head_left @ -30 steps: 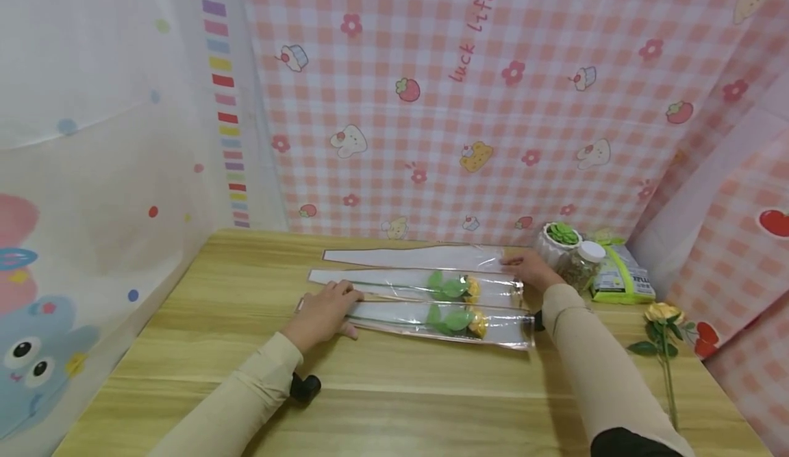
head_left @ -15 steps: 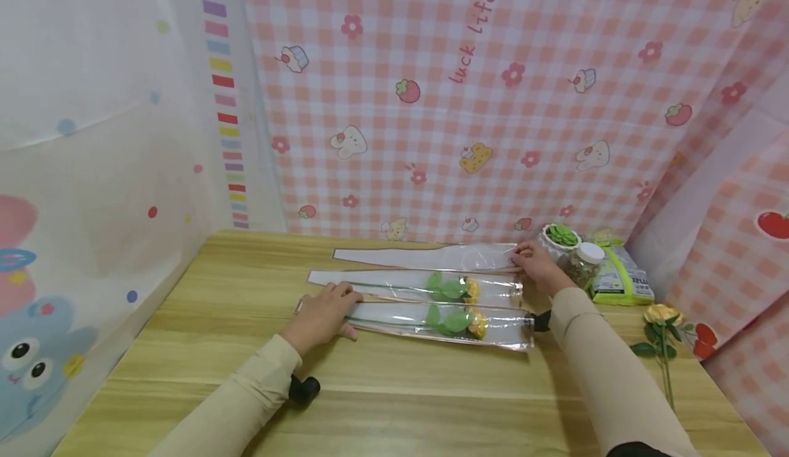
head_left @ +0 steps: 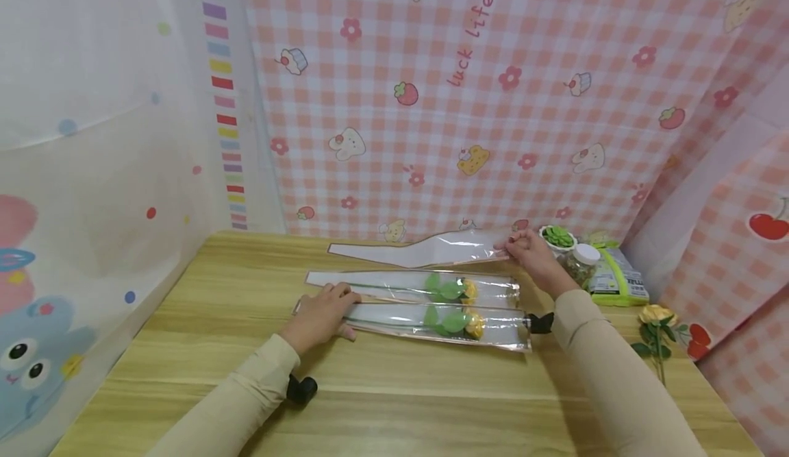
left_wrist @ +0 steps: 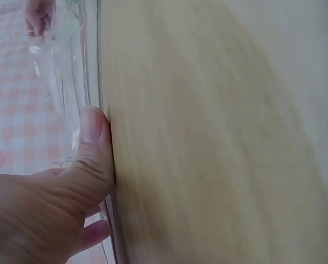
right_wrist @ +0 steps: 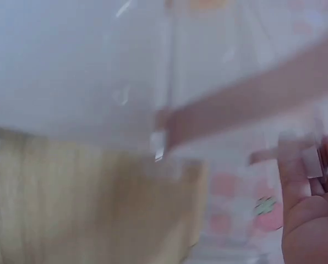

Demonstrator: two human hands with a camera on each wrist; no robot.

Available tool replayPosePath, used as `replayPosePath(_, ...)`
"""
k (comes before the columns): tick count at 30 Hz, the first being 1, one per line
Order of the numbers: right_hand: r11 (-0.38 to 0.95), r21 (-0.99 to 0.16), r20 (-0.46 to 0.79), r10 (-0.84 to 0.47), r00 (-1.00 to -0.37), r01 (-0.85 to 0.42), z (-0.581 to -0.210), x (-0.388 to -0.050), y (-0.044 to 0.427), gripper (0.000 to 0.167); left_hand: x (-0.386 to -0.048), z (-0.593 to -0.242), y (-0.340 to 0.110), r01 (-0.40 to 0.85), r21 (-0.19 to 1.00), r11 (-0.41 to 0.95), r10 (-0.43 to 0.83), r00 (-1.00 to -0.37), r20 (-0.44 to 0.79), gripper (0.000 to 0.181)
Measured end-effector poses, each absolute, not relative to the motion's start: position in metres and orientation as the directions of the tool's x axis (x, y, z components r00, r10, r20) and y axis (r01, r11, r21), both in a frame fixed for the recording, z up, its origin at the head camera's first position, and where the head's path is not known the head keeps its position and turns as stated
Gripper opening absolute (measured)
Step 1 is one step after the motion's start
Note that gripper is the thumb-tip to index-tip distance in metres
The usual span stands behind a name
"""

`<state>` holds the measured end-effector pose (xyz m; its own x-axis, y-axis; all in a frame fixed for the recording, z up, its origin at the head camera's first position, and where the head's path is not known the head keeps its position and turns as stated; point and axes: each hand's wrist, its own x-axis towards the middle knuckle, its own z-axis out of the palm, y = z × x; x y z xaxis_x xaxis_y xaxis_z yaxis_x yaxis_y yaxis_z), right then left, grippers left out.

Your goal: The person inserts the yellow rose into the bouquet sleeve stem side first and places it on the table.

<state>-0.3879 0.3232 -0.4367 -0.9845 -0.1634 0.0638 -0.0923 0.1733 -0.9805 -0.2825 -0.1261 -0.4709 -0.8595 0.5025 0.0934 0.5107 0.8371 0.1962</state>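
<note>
- Head: the right hand [head_left: 536, 258] is pinching the wide end of the flowerless clear sleeve [head_left: 425, 250], raised over the far side of the table [head_left: 370, 402]; the left hand [head_left: 320, 314], fingers loosely bent, is resting on the near rose sleeve [head_left: 508, 330].
- Left wrist: the thumb [left_wrist: 92, 129] is lying along a sleeve edge; light pressure should avoid creasing.
- Right wrist: fingers are gripping blurred film; a gentle corner pinch would probably serve best.

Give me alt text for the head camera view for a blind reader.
A person's right hand pinches an empty clear sleeve at the back of a wooden table; the left hand rests on the nearer of two sleeves holding yellow roses. At right are a succulent, a jar and a loose rose.
</note>
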Motion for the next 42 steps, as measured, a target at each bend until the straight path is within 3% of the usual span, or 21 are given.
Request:
replayPosePath(4,0.088,-0.981,0.152,-0.192,-0.97,-0.171,-0.418,-0.378,0.311,0.015,-0.286,-0.474,-0.128,0.522,0.186,0.832,0.512,-0.853,0.105,0.072)
replayPosePath(10,0.252,-0.942,0.15,-0.272,-0.95,-0.221,-0.393,-0.359,0.306,0.039,-0.291,-0.476,-0.127,0.532,0.117,0.838,0.525,-0.847,0.088,0.078)
replayPosePath(15,0.377,-0.893,0.133,-0.304,-0.943,-0.247,-0.375,-0.341,0.312,0.039,-0.291,-0.471,-0.124,0.543,0.058,0.837,0.538,-0.838,0.085,0.081)
replayPosePath(20,0.392,-0.874,0.171,-0.3,-0.938,-0.285,-0.363,-0.328,0.309,0.035,-0.29,-0.466,-0.124,0.536,0.023,0.844,0.533,-0.843,0.074,0.078)
replayPosePath(22,0.368,-0.877,0.201,-0.303,-0.931,-0.309,-0.362,-0.324,0.303,0.034,-0.29,-0.462,-0.123,0.532,-0.003,0.847,0.529,-0.84,0.118,0.076)
replayPosePath(25,0.319,-0.884,0.243,-0.311,-0.919,-0.342,-0.363,-0.317,0.292,0.032,-0.293,-0.453,-0.113,0.542,-0.029,0.84,0.526,-0.801,0.286,0.078)
replayPosePath(28,0.275,-0.889,0.279,-0.308,-0.91,-0.366,-0.366,-0.307,0.277,0.031,-0.298,-0.442,-0.094,0.584,-0.025,0.811,0.518,-0.697,0.496,0.095)
replayPosePath(31,0.247,-0.893,0.29,-0.321,-0.901,-0.376,-0.369,-0.294,0.26,0.03,-0.301,-0.43,-0.074,0.642,-0.014,0.767,0.513,-0.6,0.614,0.114)
replayPosePath(35,0.22,-0.883,0.315,-0.374,-0.872,-0.414,-0.372,-0.278,0.239,0.029,-0.303,-0.416,-0.056,0.686,0.018,0.727,0.52,-0.569,0.637,0.128)
replayPosePath(42,0.228,-0.87,0.323,-0.406,-0.855,-0.437,-0.369,-0.262,0.228,0.029,-0.304,-0.407,-0.051,0.654,-0.005,0.757,0.528,-0.606,0.594,0.133)
